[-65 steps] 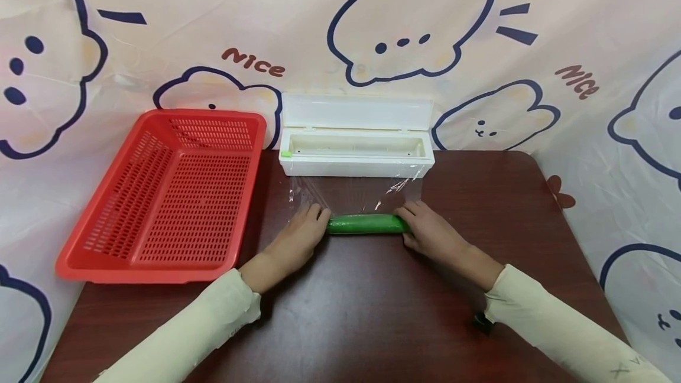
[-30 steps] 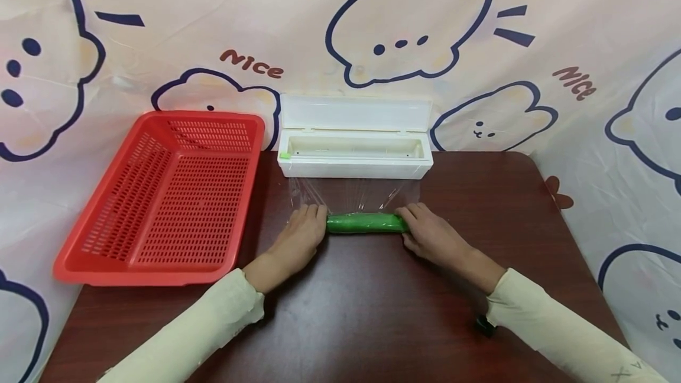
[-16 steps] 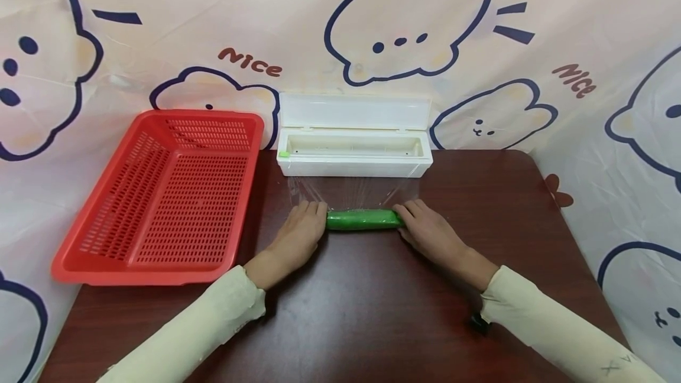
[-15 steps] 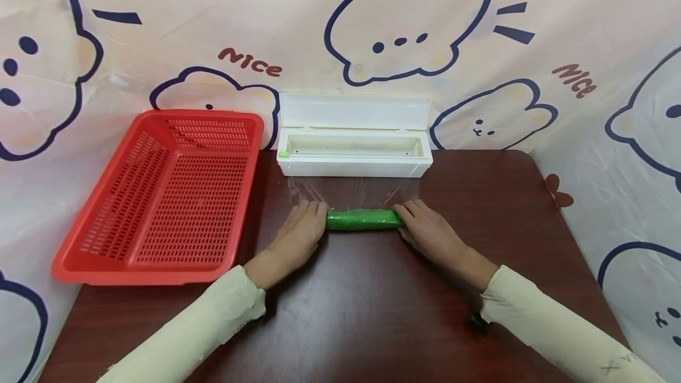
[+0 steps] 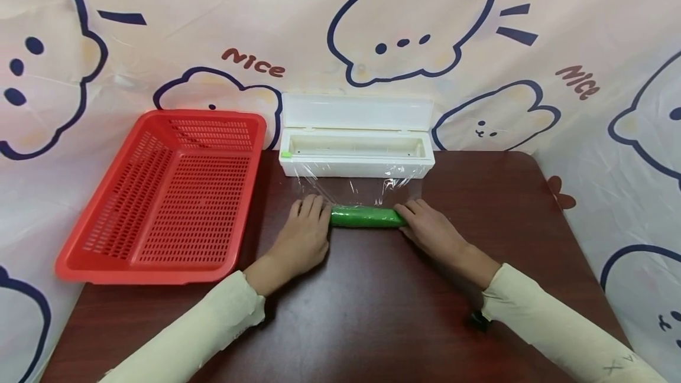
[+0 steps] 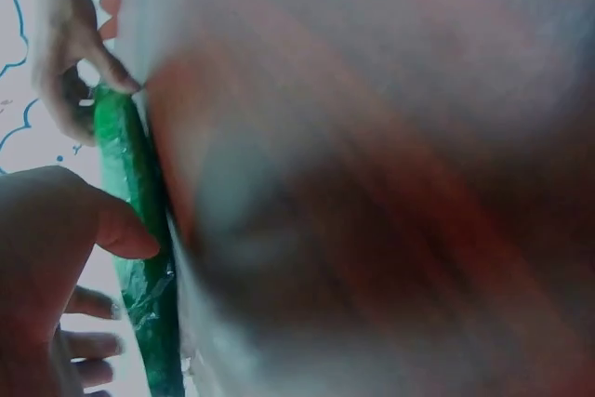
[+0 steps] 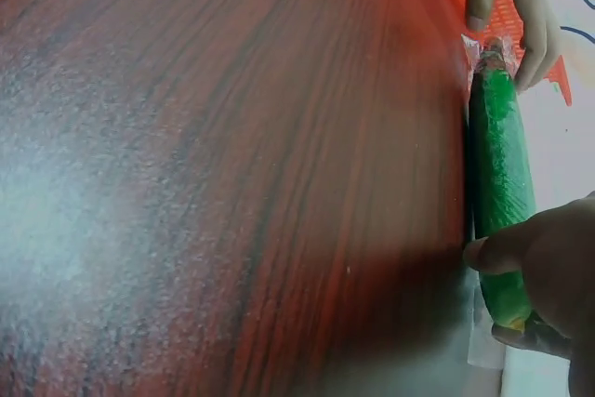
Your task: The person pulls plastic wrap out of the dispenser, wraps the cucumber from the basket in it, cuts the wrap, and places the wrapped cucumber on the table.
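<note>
A green cucumber (image 5: pixel 367 217), wrapped in shiny cling film, lies crosswise on the table. More cling film (image 5: pixel 353 187) stretches from it back to a white dispenser box (image 5: pixel 356 169) with its lid up. My right hand (image 5: pixel 433 229) grips the cucumber's right end; the right wrist view shows thumb and finger on either side of that end. At the other end is my left hand (image 5: pixel 303 232), its thumb and fingers spread apart around the tip. In the left wrist view, the left thumb (image 6: pixel 130 230) overlaps the cucumber (image 6: pixel 138 174) while the other fingers stand apart.
A red perforated basket (image 5: pixel 234 253) stands at the left of the dark wooden table (image 5: pixel 351 324). Behind the box hangs a printed cloth (image 5: pixel 298 16). A small black object (image 5: pixel 480 320) shows beside the right sleeve (image 5: pixel 521 294).
The cucumber has shifted slightly away from me, toward the box. My left hand has loosened, its fingers spreading and reaching forward. The film near the box looks slacker. My right hand keeps its grip.
</note>
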`<state>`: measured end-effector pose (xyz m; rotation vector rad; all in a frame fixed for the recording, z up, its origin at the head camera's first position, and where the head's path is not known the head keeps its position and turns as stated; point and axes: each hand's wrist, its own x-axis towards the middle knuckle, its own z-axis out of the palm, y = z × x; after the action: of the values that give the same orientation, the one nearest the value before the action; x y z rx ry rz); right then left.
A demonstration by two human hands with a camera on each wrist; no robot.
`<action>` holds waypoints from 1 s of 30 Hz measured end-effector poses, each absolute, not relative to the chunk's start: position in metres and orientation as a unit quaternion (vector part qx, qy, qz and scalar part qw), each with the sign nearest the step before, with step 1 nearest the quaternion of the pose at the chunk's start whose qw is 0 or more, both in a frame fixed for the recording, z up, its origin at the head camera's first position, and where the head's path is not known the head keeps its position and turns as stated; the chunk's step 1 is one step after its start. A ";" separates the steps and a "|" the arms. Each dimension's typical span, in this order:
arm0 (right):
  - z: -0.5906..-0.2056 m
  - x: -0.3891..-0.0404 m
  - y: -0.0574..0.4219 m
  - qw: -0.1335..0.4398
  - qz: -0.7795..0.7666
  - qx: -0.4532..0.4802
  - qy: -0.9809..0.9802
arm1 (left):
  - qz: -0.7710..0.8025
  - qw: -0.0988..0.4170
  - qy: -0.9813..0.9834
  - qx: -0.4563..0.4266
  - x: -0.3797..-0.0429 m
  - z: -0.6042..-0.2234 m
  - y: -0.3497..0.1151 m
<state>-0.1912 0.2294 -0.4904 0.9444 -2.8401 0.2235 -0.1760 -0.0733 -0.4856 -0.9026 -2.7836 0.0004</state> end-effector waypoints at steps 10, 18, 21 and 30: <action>-0.488 -0.192 0.230 0.057 0.075 0.308 -0.947 | 0.014 0.147 -0.933 -0.329 -0.172 -0.486 -0.063; -0.486 -0.191 0.229 0.071 0.082 0.317 -0.942 | 0.010 0.117 -0.946 -0.301 -0.173 -0.493 -0.066; -0.485 -0.190 0.229 0.073 0.084 0.318 -0.942 | 0.004 0.115 -0.947 -0.298 -0.175 -0.493 -0.067; -0.482 -0.188 0.227 0.076 0.082 0.315 -0.942 | 0.028 0.127 -0.945 -0.300 -0.176 -0.491 -0.067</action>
<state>-0.1881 0.2267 -0.4824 0.9456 -2.8243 0.2465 -0.1757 -0.0671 -0.4909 -0.8740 -2.7495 0.0811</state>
